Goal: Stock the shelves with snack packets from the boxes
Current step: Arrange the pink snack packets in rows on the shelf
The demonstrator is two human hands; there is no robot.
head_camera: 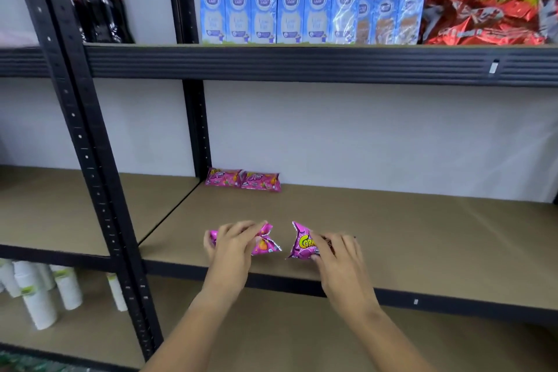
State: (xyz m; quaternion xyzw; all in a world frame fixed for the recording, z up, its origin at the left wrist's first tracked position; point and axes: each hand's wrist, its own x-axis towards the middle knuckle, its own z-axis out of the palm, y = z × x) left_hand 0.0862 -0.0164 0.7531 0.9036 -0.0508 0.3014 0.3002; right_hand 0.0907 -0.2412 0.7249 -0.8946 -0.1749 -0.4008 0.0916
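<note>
My left hand (232, 246) grips a pink snack packet (265, 246) over the front of the brown middle shelf (392, 220). My right hand (341, 254) grips a second pink snack packet (302, 243) with yellow lettering, a short gap to the right of the first. Both packets are partly hidden under my fingers. Two more pink packets (243, 180) stand side by side against the back wall at the shelf's left rear corner, beside the black upright.
The upper shelf (302, 62) carries a row of blue milk cartons (277, 15), a red value pack (483, 15) at the right and dark cola bottles (93, 0) at the left. White bottles (42, 293) stand on the lower left shelf. A black post (99, 190) divides the bays.
</note>
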